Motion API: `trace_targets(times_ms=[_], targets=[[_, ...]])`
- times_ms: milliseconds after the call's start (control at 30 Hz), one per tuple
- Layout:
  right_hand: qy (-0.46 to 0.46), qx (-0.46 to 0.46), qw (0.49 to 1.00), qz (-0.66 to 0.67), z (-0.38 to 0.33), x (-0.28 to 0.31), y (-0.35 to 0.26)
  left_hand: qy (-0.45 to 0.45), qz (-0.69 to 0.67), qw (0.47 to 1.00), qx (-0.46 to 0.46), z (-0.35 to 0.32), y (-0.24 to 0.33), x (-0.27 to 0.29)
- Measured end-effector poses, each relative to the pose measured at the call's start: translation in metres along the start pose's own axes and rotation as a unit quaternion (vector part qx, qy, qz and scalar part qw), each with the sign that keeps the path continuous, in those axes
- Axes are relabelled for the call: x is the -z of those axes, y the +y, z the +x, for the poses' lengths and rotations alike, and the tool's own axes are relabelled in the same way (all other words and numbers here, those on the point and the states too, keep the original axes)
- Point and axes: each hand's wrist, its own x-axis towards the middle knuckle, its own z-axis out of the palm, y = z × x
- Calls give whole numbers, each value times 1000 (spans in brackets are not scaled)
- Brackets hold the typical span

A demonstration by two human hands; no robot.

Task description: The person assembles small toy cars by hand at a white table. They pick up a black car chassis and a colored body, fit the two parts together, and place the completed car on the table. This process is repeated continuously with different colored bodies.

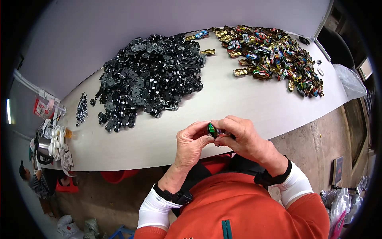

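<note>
Head-worn fisheye, looking steeply down, close over table (254,107), single view

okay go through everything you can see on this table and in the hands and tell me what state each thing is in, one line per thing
Small green toy car: pinched between both hands, off the table.
Left hand: shut on the car.
Right hand: shut on the car.
Black chassis pile: loose heap on the table, untouched.
Colourful car bodies: loose heap, untouched.
Small metal parts: little heap near the table's left end.
Table: bearing the heaps.
</note>
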Motion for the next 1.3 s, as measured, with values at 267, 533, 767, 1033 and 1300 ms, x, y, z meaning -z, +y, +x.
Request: trace_targets(times_ms=[267,533,767,1033,1300], targets=[[-6,-18,999,50,-3,6,-6,-49,-16,998,37,4,4,0],[19,-149,980,134,1,-1,22,43,-79,987,130,11,6,9],[-50,-238,948,208,-14,-3,30,104,-124,967,198,9,-13,39],[-97,-246,872,412,-11,-9,36,74,-127,967,207,9,-15,35],[-98,-243,869,420,-14,-11,44,65,-96,976,186,10,-10,25]])
